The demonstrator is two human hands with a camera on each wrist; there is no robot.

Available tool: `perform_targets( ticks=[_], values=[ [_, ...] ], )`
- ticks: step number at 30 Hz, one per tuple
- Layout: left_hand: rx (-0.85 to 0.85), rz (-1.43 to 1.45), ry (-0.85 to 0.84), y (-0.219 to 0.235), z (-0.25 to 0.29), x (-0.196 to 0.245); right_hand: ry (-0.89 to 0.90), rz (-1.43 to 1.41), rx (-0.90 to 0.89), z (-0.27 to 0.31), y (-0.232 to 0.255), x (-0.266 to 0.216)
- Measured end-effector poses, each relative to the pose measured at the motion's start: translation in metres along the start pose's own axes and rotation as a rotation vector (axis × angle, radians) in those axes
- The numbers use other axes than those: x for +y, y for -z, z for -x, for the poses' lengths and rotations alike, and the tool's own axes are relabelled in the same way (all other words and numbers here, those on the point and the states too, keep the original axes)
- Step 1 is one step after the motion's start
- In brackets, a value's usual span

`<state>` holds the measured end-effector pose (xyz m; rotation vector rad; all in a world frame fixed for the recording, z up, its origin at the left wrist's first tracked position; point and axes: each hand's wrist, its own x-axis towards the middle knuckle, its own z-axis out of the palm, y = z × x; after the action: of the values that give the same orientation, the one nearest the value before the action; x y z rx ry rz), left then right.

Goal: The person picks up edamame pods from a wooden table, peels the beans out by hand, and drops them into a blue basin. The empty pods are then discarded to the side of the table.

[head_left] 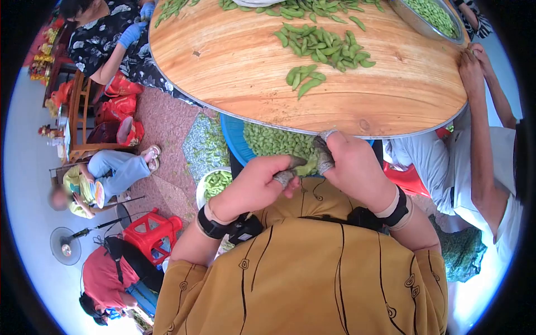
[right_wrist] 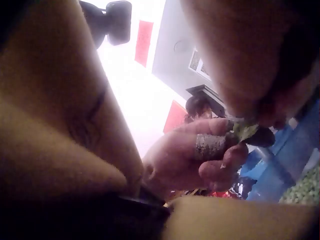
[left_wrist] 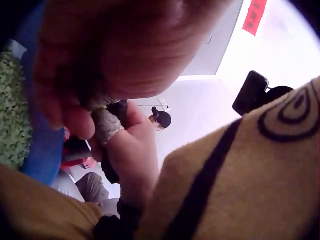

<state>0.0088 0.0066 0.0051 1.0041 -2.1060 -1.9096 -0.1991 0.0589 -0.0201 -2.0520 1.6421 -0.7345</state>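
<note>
My left hand (head_left: pixel 251 184) and right hand (head_left: pixel 357 167) meet in front of my body, close over a blue basin (head_left: pixel 233 139) of shelled green beans (head_left: pixel 279 140). Between their fingertips is a green soybean pod (head_left: pixel 306 168), pinched from both sides. The right wrist view shows the pod (right_wrist: pixel 245 131) partly covered by fingers and thumb. Worn grey tape (right_wrist: pixel 210 146) wraps several fingertips. In the left wrist view the left hand (left_wrist: pixel 145 55) hides most of the pod.
A round wooden table (head_left: pixel 223 72) stands beyond the basin, with soybean pods (head_left: pixel 329 47) and a metal bowl of beans (head_left: pixel 430 17) on it. A white bowl of pods (head_left: pixel 216 184) is at my left. People sit on both sides, near a red stool (head_left: pixel 148 231).
</note>
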Motion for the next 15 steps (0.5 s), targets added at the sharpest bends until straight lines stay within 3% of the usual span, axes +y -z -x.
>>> perform_targets(
  ticks=[3,5,7,8,12,14,15],
  values=[
    [0.103,0.105,0.143,0.011,0.015,-0.016,0.042,-0.056,0.001,-0.001,-0.003,-0.001],
    [0.222,-0.812,0.004,0.023,0.028,-0.046,0.098,-0.096,-0.009,-0.002,-0.005,0.0],
    [0.246,-0.94,0.053,0.026,0.041,-0.052,0.163,-0.245,0.026,0.001,-0.008,-0.001],
    [0.266,-1.062,0.104,0.027,0.044,-0.053,0.154,-0.219,-0.062,0.0,-0.004,-0.003],
    [0.312,-0.755,0.033,0.031,-0.002,0.007,0.081,-0.162,-0.209,-0.001,0.002,-0.003],
    [0.643,-0.828,-0.237,0.03,-0.031,0.024,0.084,-0.162,-0.115,0.002,0.0,0.001],
    [0.649,-0.827,-0.242,0.03,-0.046,0.029,0.089,-0.156,-0.115,0.003,0.001,0.002]
  ],
)
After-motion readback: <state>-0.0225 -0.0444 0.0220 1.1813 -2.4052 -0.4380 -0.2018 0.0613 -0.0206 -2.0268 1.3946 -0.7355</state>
